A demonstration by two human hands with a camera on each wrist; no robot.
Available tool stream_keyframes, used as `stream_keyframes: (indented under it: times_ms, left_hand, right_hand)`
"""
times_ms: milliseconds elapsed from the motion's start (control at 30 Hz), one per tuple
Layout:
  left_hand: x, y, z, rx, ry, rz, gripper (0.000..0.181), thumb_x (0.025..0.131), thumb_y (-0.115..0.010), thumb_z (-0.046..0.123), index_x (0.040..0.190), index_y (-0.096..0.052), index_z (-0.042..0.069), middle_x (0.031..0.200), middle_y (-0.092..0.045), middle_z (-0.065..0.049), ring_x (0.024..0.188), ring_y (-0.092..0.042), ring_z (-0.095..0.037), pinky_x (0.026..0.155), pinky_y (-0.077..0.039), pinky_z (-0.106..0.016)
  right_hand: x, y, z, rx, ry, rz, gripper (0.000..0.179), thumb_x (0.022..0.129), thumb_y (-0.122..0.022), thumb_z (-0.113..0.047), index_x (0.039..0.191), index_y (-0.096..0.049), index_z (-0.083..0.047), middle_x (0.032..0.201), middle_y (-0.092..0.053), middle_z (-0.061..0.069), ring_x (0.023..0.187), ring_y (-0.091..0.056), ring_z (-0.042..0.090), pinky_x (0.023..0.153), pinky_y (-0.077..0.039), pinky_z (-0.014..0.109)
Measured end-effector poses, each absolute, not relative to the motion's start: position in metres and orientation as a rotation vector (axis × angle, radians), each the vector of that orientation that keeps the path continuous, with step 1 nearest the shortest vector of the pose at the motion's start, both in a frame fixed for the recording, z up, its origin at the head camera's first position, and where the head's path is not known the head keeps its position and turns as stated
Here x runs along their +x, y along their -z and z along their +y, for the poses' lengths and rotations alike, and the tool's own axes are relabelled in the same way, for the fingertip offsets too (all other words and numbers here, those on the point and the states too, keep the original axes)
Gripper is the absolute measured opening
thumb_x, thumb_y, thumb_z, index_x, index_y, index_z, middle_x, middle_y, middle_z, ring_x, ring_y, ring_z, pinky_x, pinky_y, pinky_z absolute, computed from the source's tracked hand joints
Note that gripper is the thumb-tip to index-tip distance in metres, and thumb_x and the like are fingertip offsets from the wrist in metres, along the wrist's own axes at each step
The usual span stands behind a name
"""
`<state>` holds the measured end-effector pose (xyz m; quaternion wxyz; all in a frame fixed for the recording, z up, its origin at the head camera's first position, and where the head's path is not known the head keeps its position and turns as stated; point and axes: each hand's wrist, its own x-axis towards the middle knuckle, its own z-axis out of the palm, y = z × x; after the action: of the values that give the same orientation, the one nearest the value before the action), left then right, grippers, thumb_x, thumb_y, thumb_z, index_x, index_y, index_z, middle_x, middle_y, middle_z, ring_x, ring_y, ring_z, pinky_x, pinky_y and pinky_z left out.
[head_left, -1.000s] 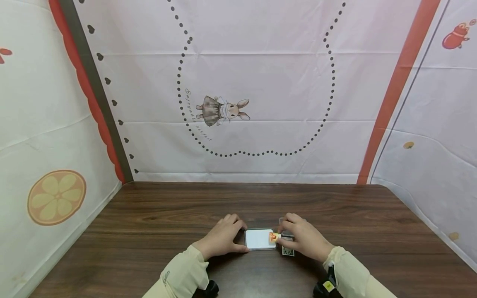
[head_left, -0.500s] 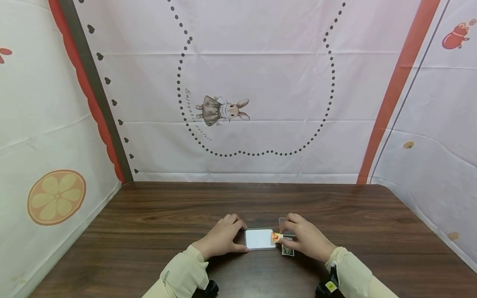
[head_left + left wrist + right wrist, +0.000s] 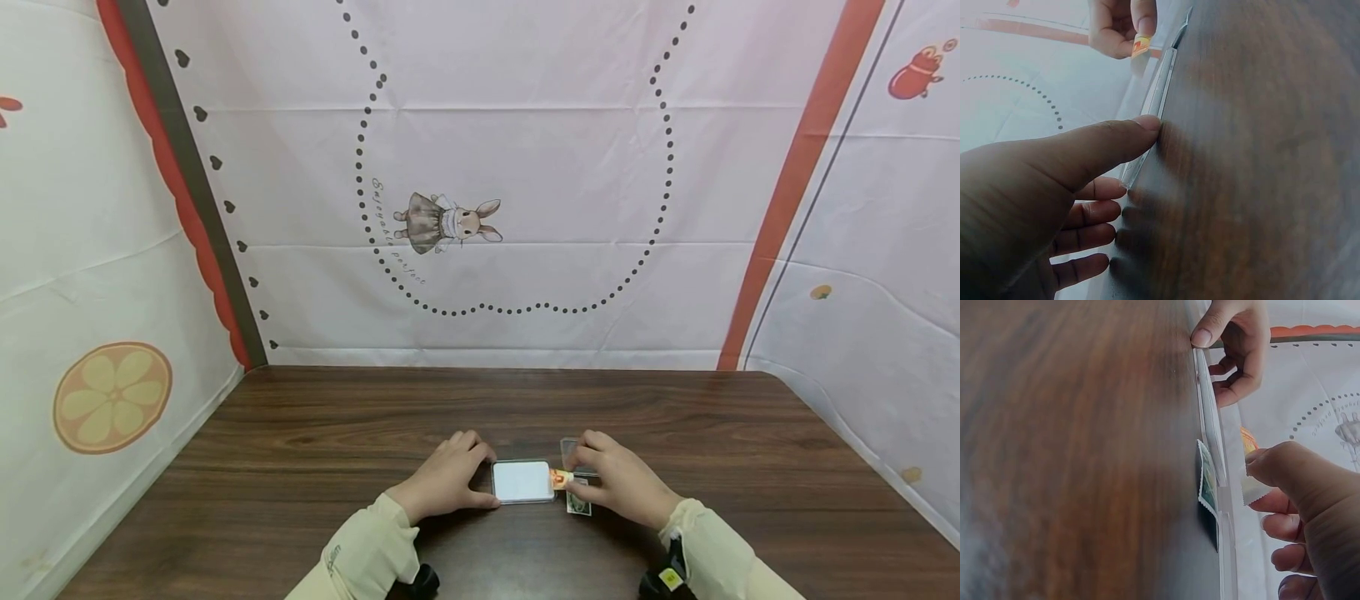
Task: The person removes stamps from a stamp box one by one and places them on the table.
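Observation:
A flat, clear-edged case [image 3: 523, 482] with a white face lies on the table. Its left end sits between the thumb and index finger of my left hand [image 3: 446, 477], which holds it by the long edges. My right hand [image 3: 618, 482] pinches a small orange-and-yellow stamp [image 3: 561, 479] between thumb and forefinger, just above the case's right end. Scalloped edges show on this stamp in the right wrist view [image 3: 1254, 487]. Below the right fingers is a green stamp [image 3: 579, 505], raised at an angle from the table in the right wrist view.
A clear plastic piece [image 3: 568, 450] lies behind the right fingers, partly hidden by them. The dark wooden table [image 3: 360, 408] extends back to a white printed cloth [image 3: 525, 167], and similar cloths hang at both sides.
My right hand has drawn the orange stamp a little to the right, from over the white face to the case's right edge. My left hand and the case have stayed put.

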<state>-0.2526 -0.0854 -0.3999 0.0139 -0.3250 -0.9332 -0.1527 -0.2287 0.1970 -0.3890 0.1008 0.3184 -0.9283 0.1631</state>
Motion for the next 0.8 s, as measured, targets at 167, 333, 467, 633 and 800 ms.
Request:
stream_keyframes:
  times_ms: [167, 333, 467, 633, 800]
  left_hand:
    - [-0.2531, 0.4003, -0.0853, -1.015, 0.478, -2.905, 0.052, 0.079, -0.075, 0.048, 0.116, -0.062, 0.015, 0.109, -0.053, 0.0, 0.097, -0.047, -0.014, 0.088, -0.041, -0.038]
    - [-0.2535, 0.4013, -0.0857, -1.019, 0.484, -2.904, 0.053, 0.079, -0.075, 0.049, 0.117, -0.061, 0.015, 0.109, -0.053, 0.001, 0.098, -0.047, -0.014, 0.089, -0.041, -0.038]
    - [-0.2535, 0.4011, -0.086, -1.019, 0.494, -2.909, 0.053, 0.079, -0.075, 0.049, 0.117, -0.061, 0.015, 0.109, -0.053, 0.001, 0.098, -0.047, -0.014, 0.089, -0.041, -0.038]
    - [-0.2532, 0.3997, -0.0858, -1.011, 0.504, -2.918, 0.052, 0.079, -0.075, 0.048, 0.117, -0.061, 0.015, 0.109, -0.053, 0.001, 0.098, -0.047, -0.015, 0.089, -0.041, -0.038]
    - [-0.2526, 0.3986, -0.0856, -1.014, 0.503, -2.92, 0.052, 0.079, -0.075, 0.047, 0.117, -0.062, 0.014, 0.11, -0.053, 0.0, 0.1, -0.048, -0.016, 0.089, -0.041, -0.039]
  right_hand:
    - [-0.2279, 0.3889, 0.1994, 0.937, -0.473, -2.739, 0.012, 0.087, -0.07, -0.032, 0.091, -0.067, -0.021, 0.091, -0.05, -0.008, 0.078, -0.044, 0.001, 0.065, -0.043, 0.023]
    - [-0.228, 0.3902, 0.2017, 0.934, -0.465, -2.736, 0.013, 0.087, -0.07, -0.032, 0.092, -0.067, -0.021, 0.092, -0.05, -0.009, 0.079, -0.044, 0.001, 0.066, -0.044, 0.023]
    - [-0.2281, 0.3915, 0.203, 0.929, -0.461, -2.728, 0.014, 0.087, -0.07, -0.035, 0.092, -0.067, -0.022, 0.091, -0.05, -0.009, 0.079, -0.045, 0.0, 0.066, -0.045, 0.023]
    - [-0.2281, 0.3922, 0.2043, 0.921, -0.459, -2.729, 0.014, 0.087, -0.071, -0.035, 0.091, -0.067, -0.022, 0.091, -0.05, -0.01, 0.079, -0.046, 0.001, 0.067, -0.046, 0.023]
    - [-0.228, 0.392, 0.2068, 0.922, -0.462, -2.723, 0.013, 0.086, -0.071, -0.034, 0.09, -0.066, -0.022, 0.09, -0.049, -0.009, 0.079, -0.046, 0.003, 0.066, -0.045, 0.023]
